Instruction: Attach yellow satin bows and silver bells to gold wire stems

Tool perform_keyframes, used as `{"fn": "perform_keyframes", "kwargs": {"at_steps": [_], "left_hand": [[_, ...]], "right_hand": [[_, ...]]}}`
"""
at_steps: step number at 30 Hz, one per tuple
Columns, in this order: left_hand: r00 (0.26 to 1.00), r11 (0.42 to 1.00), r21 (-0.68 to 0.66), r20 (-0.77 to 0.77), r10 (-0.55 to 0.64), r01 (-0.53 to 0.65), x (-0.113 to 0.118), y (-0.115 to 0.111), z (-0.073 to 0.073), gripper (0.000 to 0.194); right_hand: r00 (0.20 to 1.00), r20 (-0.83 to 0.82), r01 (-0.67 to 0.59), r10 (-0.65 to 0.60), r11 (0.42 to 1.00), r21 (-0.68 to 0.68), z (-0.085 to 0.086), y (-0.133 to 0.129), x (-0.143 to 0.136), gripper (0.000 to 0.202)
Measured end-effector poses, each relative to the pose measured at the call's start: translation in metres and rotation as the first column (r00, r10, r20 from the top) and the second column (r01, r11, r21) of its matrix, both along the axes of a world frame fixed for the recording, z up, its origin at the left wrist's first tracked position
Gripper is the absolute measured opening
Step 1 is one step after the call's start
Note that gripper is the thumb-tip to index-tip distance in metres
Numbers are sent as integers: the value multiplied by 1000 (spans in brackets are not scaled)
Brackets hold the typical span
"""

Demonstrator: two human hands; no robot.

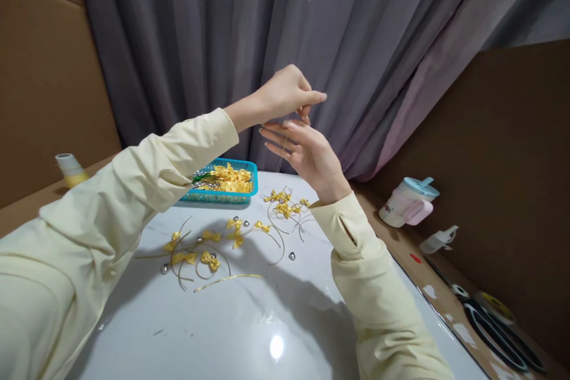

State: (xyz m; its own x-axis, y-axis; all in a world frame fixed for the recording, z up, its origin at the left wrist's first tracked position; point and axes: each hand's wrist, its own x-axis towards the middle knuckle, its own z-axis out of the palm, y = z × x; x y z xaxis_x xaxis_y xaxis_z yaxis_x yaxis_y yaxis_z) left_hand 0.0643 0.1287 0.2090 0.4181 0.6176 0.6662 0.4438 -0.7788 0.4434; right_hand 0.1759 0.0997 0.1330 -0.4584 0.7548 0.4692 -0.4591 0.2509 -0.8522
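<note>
Both my hands are raised above the far part of the white table (231, 332), in front of the curtain. My left hand (287, 92) is the higher one, its thumb and fingers closed in a pinch. A thin gold cord (284, 145) hangs beneath it and crosses the fingers of my right hand (314, 151). Those right fingers are stretched out to the left, just under my left fingertips; whether they grip the cord is unclear. Below lie yellow ribbon bows (210, 260), pieces of gold cord (229, 281) and silver heart-shaped beads (292, 256).
A teal basket (255, 181) of yellow bows stands at the back, partly behind my left sleeve. On the right are a lidded cup (407, 202), a small white bottle (439, 240) and black-handled scissors (494, 332). Cardboard walls (499, 148) flank the table.
</note>
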Motion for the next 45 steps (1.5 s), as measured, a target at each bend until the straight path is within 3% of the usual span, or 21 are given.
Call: {"fn": "perform_keyframes", "kwargs": {"at_steps": [6,16,23,30,37,45], "left_hand": [[1000,998,-64,15,27,-26,0,0,-1,31],[999,996,-88,-35,15,-18,-9,1,-6,29],[993,989,113,-67,98,-90,-14,-3,3,38],[978,931,308,-11,209,-196,-21,-12,14,43],[960,894,356,39,277,-273,-46,-22,31,43],[928,848,388,58,368,-360,-74,-24,31,42]], "right_hand": [[999,-51,-15,13,999,-47,0,6,0,11],[998,-30,-64,64,998,-20,-6,13,-5,2],[984,33,-173,173,985,13,-22,4,2,6],[975,172,-128,138,989,-69,-44,-7,14,15],[947,293,-98,134,986,-135,-68,-19,34,19],[920,381,-19,90,982,-186,-90,-31,59,18]]}}
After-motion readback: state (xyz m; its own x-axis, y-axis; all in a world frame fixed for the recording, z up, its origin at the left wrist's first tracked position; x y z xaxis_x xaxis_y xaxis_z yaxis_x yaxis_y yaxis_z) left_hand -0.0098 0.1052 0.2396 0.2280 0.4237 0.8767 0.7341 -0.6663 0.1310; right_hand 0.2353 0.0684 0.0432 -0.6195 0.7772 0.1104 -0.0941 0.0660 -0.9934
